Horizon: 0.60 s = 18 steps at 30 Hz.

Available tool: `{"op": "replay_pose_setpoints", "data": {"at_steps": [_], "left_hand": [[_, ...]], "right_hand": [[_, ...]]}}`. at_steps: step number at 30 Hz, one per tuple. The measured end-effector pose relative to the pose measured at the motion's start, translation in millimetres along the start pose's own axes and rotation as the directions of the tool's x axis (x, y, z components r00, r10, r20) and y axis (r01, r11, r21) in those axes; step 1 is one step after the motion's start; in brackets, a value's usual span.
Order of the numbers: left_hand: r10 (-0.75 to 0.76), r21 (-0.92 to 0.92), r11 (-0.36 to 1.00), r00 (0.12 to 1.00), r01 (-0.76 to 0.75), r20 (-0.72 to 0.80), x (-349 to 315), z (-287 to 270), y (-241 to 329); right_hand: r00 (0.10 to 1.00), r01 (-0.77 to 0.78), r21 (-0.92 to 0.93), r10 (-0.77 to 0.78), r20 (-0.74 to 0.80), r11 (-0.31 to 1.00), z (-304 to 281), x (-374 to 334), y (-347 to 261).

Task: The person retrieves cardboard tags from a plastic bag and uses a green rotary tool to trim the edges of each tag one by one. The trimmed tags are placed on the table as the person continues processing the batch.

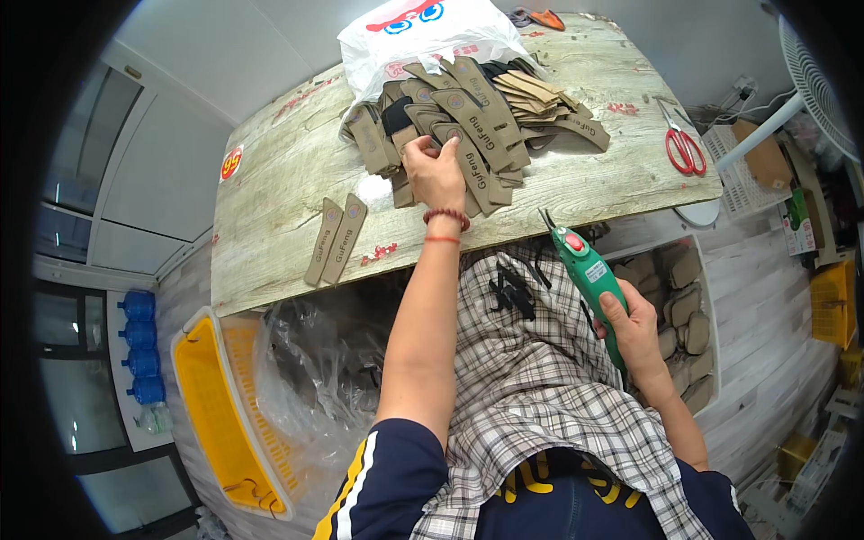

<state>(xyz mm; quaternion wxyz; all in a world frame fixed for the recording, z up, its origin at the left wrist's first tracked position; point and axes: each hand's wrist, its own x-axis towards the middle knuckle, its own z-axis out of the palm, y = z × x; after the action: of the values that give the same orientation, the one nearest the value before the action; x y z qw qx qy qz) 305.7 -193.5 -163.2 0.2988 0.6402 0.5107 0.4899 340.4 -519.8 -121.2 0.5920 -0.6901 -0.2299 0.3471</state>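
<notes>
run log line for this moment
left hand: touching brown strap pile; right hand: holding green tool; two straps: left of pile; scissors: right of pile

I see navy top (526, 519), yellow chest markings (540, 488); left sleeve (391, 477) striped yellow and white; plaid apron (531, 387); dark-red bead bracelet (447, 214), thin red cord (442, 239) nearer.

The bare left forearm (421, 333) stretches forward, its bare left hand (436, 174) reaching with fingers (414, 155) bent; the bare right hand (639, 335) curls firmly closed, thumb (615, 309) on top, right forearm (681, 423) angled inward.
</notes>
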Motion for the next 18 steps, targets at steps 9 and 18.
{"op": "replay_pose_setpoints", "data": {"at_steps": [9,18], "left_hand": [[-0.195,-0.761,0.587,0.961,0.276,0.198,-12,-42,31],[-0.179,-0.715,0.492,0.862,0.496,0.475,-75,-67,62]], "right_hand": [[0.994,0.107,-0.021,-0.107,-0.020,0.994,12,9,-13],[0.973,0.213,-0.170,-0.224,-0.047,0.962,14,8,-22]]}}
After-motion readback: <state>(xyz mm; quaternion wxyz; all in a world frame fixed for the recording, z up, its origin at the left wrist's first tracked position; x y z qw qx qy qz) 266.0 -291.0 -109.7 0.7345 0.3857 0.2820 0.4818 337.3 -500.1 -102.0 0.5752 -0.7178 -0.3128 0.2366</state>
